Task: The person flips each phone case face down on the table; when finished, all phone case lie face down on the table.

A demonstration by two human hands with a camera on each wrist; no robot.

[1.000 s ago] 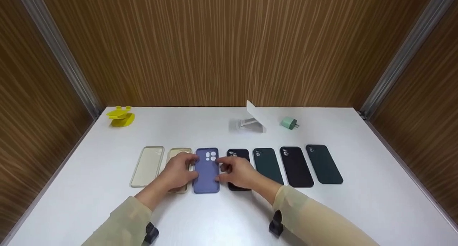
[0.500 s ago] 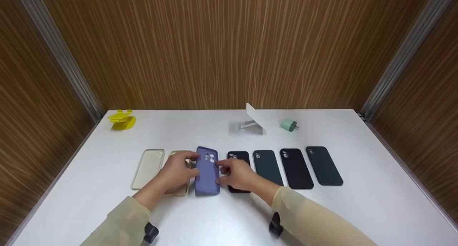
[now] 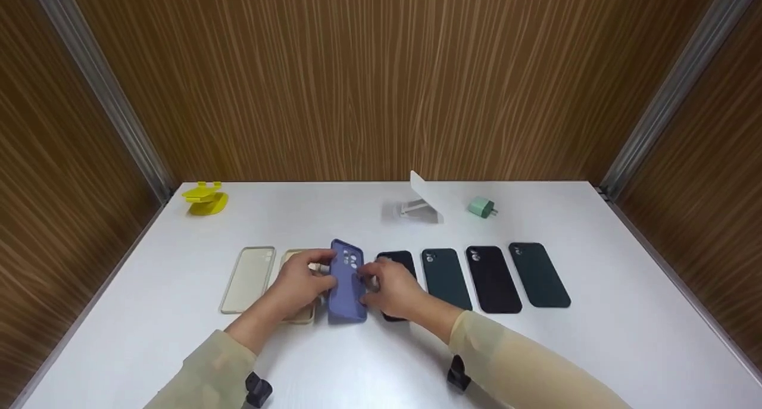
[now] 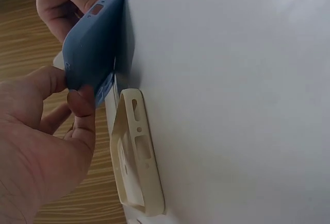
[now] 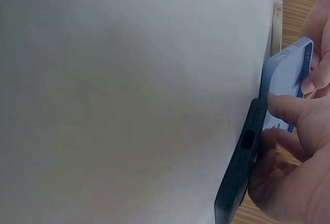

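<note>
Pinching the purple case (image 3: 345, 290) by one long edge with left hand (image 3: 299, 283), by the other with right hand (image 3: 394, 288). Tilted between both, left edge up off the desk (image 3: 357, 367). From left wrist only: its outer back, plus end cutouts of the cream case (image 4: 151, 177) just beside left hand. From right wrist only: port and speaker holes of the dark case (image 5: 238, 165) below right hand. From head only: yellow stand (image 3: 207, 200) far beyond left hand. Compared with a second ago: tipped up from flat.
</note>
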